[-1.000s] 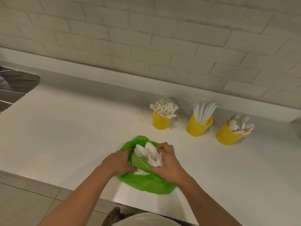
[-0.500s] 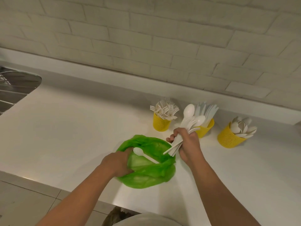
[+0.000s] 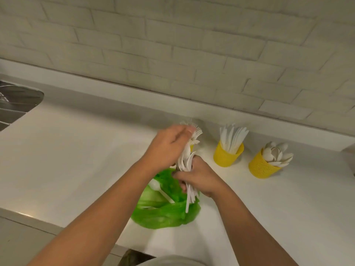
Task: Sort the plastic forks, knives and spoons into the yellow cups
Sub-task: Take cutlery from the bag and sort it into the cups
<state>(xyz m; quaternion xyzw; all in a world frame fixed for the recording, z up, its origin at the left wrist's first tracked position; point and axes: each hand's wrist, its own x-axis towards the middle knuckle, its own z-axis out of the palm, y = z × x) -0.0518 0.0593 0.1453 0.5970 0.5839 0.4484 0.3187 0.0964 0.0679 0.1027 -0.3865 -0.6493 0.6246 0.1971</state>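
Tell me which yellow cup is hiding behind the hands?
The fork cup, leftmost of the three. Only a yellow sliver shows behind the left hand; the knife cup and spoon cup stand in plain view.

Surface: smooth white countertop (image 3: pixel 76 160) spanning the frame, low white upstand against the pale brick wall.
Upper left: metal sink (image 3: pixel 15 104) set into it.
Lower centre: crumpled green plastic bag (image 3: pixel 165 214), a white plastic spoon (image 3: pixel 156 186) lying on it.
Right of centre: yellow perforated cup of white plastic knives (image 3: pixel 227 155).
Far right: yellow perforated cup of white plastic spoons (image 3: pixel 262 167), tilted.
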